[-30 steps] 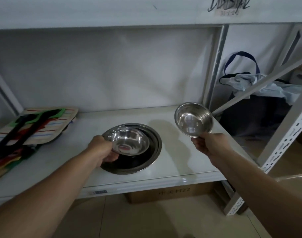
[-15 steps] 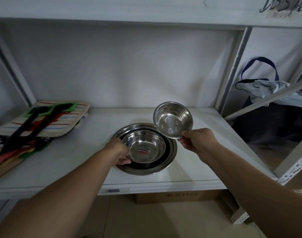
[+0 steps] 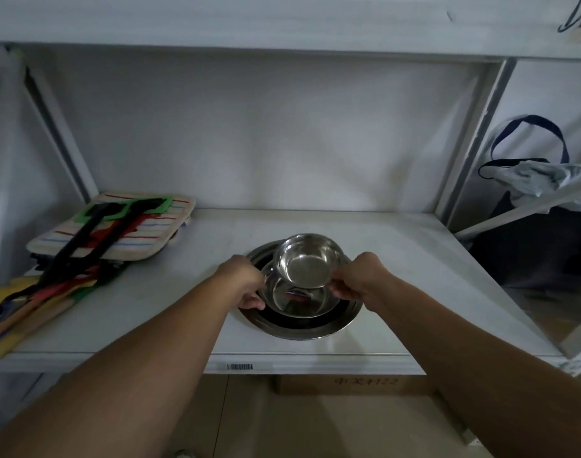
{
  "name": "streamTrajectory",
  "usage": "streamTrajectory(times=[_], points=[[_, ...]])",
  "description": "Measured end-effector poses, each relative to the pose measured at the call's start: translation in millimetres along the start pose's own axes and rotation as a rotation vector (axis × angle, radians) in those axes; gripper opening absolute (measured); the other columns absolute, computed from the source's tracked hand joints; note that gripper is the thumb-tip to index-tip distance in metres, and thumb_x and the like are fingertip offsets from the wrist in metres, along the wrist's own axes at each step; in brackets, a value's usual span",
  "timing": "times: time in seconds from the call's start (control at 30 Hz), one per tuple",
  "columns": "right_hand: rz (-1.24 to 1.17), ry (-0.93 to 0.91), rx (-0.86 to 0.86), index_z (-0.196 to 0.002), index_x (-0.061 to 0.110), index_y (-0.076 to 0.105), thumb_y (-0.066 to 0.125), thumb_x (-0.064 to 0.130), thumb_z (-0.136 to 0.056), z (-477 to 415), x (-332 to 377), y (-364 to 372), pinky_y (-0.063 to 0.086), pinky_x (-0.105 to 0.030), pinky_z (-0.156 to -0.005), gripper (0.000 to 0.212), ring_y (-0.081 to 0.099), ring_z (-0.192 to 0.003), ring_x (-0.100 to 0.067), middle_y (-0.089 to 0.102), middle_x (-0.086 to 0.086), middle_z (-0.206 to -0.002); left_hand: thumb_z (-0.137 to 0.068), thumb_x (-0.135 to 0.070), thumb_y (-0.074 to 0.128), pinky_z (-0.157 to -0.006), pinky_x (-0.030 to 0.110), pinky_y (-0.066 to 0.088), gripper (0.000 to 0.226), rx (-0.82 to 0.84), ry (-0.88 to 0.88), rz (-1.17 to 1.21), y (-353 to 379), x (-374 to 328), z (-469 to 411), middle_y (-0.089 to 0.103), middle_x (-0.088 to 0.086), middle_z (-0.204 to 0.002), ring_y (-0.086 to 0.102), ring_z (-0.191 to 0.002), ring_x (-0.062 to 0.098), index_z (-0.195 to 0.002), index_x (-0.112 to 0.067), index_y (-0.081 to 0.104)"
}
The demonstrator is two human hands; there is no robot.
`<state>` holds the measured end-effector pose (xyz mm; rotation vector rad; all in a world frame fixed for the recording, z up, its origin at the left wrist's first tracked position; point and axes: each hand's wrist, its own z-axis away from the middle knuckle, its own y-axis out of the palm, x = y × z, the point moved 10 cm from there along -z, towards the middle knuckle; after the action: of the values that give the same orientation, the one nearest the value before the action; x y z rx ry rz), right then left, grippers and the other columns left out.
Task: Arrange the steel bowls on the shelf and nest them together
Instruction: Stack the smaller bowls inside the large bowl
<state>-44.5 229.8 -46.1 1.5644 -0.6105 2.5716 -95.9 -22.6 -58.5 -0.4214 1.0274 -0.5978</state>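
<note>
Round shiny steel bowls: three — a small one [image 3: 307, 264] tilted above, a middle one [image 3: 295, 300] below it, a wide one [image 3: 302, 325] under both.
Bare hands: two — left [image 3: 246, 280], right [image 3: 358, 276].
Striped cloth pads [image 3: 117, 231] on the white shelf [image 3: 414, 276]: a stack, number unclear.
Barcode labels [image 3: 239, 366]: one.
Cardboard boxes [image 3: 358, 385] under the shelf: one.

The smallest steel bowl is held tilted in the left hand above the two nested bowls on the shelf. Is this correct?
Not quite: the head view shows the right hand holding the smallest steel bowl, tilted above the two nested bowls on the shelf. The left hand grips the rim of the nested bowls.
</note>
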Motion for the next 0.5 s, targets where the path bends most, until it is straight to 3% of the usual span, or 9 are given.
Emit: streamTrajectory(times=[0.1, 0.17, 0.23, 0.3, 0.37, 0.5], points=[[0.089, 0.037, 0.018, -0.112, -0.009, 0.064, 0.072, -0.006, -0.084, -5.8, -10.4, 6.9, 0.056, -0.026, -0.039, 0.030, 0.066, -0.040, -0.020, 0.074, -0.021, -0.075, -0.097, 0.001, 0.053, -0.030, 0.020, 0.047, 0.002, -0.081, 0.040, 0.094, -13.0, -6.2, 4.6, 0.075, 0.028, -0.087, 0.062, -0.030, 0.017, -0.096, 0.001, 0.052], [0.115, 0.040, 0.027, -0.109, -0.006, 0.065, 0.070, -0.004, -0.086, -8.2, -13.8, 10.2, 0.059, -0.029, -0.041, 0.023, 0.068, -0.045, -0.022, 0.075, -0.023, -0.084, -0.094, 0.003, 0.052, -0.032, 0.018, 0.045, 0.013, -0.122, 0.072, 0.121, -19.2, -8.0, 4.0, 0.074, 0.027, -0.097, 0.064, -0.038, 0.018, -0.106, 0.004, 0.057], [0.143, 0.036, 0.028, -0.105, -0.003, 0.064, 0.067, -0.004, -0.088, -9.5, -15.7, 11.2, 0.063, -0.034, -0.050, 0.017, 0.070, -0.053, -0.025, 0.075, -0.025, -0.093, -0.090, 0.005, 0.055, -0.033, 0.017, 0.044, 0.018, -0.153, 0.094, 0.131, -23.6, -9.1, 3.6, 0.073, 0.024, -0.095, 0.062, -0.038, 0.017, -0.106, 0.007, 0.063], [0.223, 0.012, 0.034, -0.096, -0.003, 0.065, 0.067, -0.006, -0.085, -13.2, -16.4, 13.0, 0.066, -0.038, -0.062, 0.012, 0.074, -0.058, -0.025, 0.076, -0.022, -0.087, -0.086, 0.003, 0.056, -0.038, 0.019, 0.046, 0.019, -0.184, 0.100, 0.106, -26.5, -7.4, 3.7, 0.073, 0.020, -0.078, 0.058, -0.030, 0.015, -0.101, 0.007, 0.068], [0.370, -0.040, 0.033, -0.080, -0.001, 0.062, 0.068, -0.006, -0.082, -11.8, -11.8, 14.9, 0.063, -0.030, -0.060, 0.008, 0.072, -0.051, -0.018, 0.073, -0.015, -0.076, -0.082, 0.001, 0.056, -0.045, 0.023, 0.049, 0.021, -0.203, 0.097, 0.062, -29.0, -5.6, 5.0, 0.072, 0.015, -0.064, 0.059, -0.033, 0.019, -0.095, 0.007, 0.072], [0.774, -0.160, 0.002, -0.075, 0.005, 0.064, 0.073, 0.004, -0.075, 2.5, 6.2, 18.8, 0.058, -0.030, -0.063, 0.009, 0.070, -0.064, -0.027, 0.066, -0.010, -0.069, -0.078, -0.002, 0.057, -0.053, 0.029, 0.051, 0.023, -0.240, 0.099, -0.017, -33.6, -5.3, 8.7, 0.070, 0.015, -0.058, 0.062, -0.047, 0.027, -0.088, 0.007, 0.075]])
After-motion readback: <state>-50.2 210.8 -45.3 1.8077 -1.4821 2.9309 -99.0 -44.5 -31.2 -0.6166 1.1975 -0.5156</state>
